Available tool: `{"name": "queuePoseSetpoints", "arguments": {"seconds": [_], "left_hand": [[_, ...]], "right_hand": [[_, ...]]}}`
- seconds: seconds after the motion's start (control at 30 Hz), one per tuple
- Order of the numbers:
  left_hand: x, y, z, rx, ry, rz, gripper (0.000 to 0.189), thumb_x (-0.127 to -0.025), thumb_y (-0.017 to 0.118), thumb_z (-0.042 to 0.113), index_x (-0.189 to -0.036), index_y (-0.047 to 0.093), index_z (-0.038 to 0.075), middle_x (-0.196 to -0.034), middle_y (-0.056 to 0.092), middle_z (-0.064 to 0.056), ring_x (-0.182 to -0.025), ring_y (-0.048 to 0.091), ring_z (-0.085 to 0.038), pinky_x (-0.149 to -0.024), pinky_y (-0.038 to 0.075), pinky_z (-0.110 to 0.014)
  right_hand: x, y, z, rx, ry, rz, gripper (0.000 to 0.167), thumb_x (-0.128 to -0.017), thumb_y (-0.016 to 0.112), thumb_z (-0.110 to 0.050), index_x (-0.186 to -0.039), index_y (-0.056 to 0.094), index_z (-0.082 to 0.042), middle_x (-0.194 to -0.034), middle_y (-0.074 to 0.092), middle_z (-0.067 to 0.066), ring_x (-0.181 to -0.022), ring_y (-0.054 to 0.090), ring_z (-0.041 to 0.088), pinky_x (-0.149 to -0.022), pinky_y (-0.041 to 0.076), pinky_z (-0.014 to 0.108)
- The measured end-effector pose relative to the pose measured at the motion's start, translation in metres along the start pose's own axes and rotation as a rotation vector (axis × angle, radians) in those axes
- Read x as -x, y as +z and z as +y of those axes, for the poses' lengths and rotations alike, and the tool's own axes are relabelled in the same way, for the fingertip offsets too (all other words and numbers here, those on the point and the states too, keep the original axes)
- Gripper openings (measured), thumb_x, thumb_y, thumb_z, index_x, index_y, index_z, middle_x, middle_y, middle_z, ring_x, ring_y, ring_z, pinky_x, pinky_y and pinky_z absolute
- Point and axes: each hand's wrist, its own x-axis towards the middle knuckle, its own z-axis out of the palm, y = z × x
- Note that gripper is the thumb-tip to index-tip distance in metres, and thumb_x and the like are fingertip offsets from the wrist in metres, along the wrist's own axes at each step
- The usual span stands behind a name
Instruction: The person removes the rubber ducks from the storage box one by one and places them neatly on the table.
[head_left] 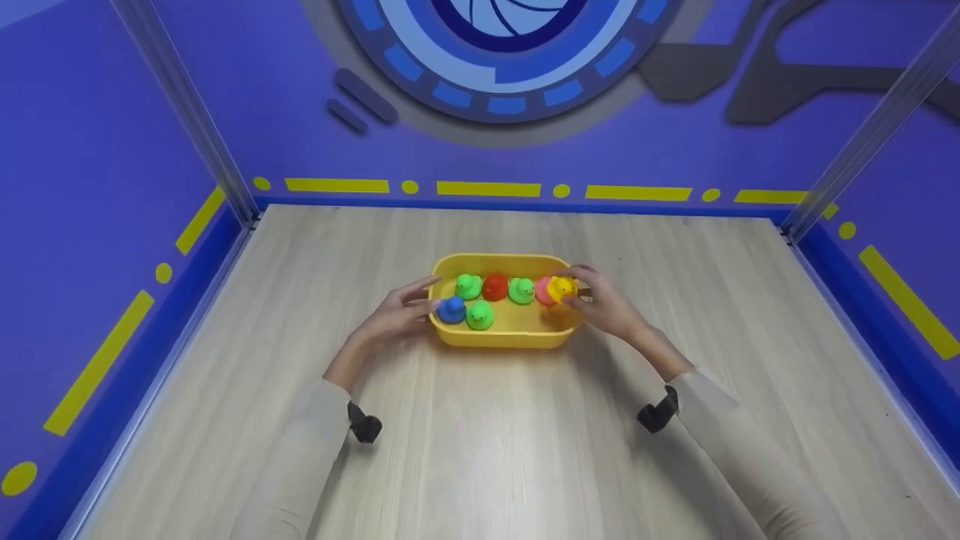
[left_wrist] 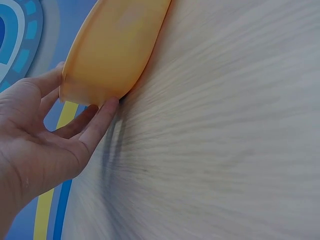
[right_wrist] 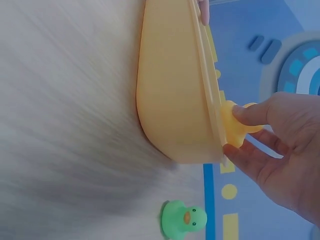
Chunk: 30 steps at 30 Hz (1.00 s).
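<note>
A yellow tub (head_left: 525,341) stands on the table with several small rubber ducks inside. My right hand (head_left: 611,306) pinches a yellow rubber duck (head_left: 562,289) between thumb and fingers over the tub's right end, a fingertip right at the rim. Beside it, a pink duck (head_left: 544,292) is partly covered. My left hand (head_left: 394,313) grips the left end of the tub, fingers against its outer wall (left_wrist: 107,55). Close to those fingers sits a blue duck (head_left: 452,310), next to a green duck (head_left: 480,316).
Along the tub's back side are another green duck (head_left: 468,286), a red duck (head_left: 495,287) and a third green one (head_left: 521,290). Outside the tub, in the right wrist view, one more green duck (right_wrist: 181,220) is on the wooden table (head_left: 495,442). Blue panels (head_left: 262,142) enclose the table.
</note>
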Motion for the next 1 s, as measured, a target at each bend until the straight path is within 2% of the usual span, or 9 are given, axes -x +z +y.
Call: {"name": "queuePoseSetpoints", "arguments": {"seconds": [0.3,0.53,0.83,1.0], "left_hand": [[0.003,0.0,-0.005,-0.007,0.01,0.004,0.06,-0.104,0.061,0.022,-0.159,0.038,0.021,-0.156,0.041,-0.021,-0.133,0.057,-0.036,-0.108,0.053,-0.045],[0.005,-0.001,-0.007,0.015,0.008,0.027,0.059,-0.104,0.061,0.023,-0.159,0.039,0.022,-0.157,0.042,-0.02,-0.132,0.058,-0.035,-0.107,0.054,-0.044],[0.002,0.002,-0.007,0.064,-0.007,0.054,0.057,-0.103,0.063,0.022,-0.156,0.043,0.027,-0.157,0.042,-0.016,-0.133,0.058,-0.032,-0.106,0.055,-0.041],[0.002,0.004,-0.005,0.082,-0.011,0.049,0.059,-0.103,0.064,0.022,-0.157,0.042,0.027,-0.158,0.042,-0.016,-0.133,0.057,-0.032,-0.106,0.055,-0.042]], "right_hand": [[0.006,0.001,0.008,0.01,-0.082,0.119,0.038,-0.091,0.068,0.01,-0.128,0.062,0.007,-0.13,0.06,0.025,-0.124,0.06,0.041,-0.097,0.057,0.055],[0.011,-0.002,0.014,0.033,-0.077,0.204,0.036,-0.093,0.068,0.006,-0.129,0.063,0.003,-0.13,0.062,0.021,-0.124,0.06,0.037,-0.1,0.056,0.054],[0.02,-0.02,0.028,0.035,-0.082,0.246,0.034,-0.094,0.067,0.004,-0.128,0.063,0.005,-0.127,0.063,0.022,-0.121,0.062,0.036,-0.1,0.056,0.052],[0.025,-0.028,0.036,0.066,-0.084,0.287,0.033,-0.093,0.068,0.005,-0.126,0.064,0.007,-0.124,0.061,0.024,-0.119,0.061,0.037,-0.098,0.056,0.054]]}}
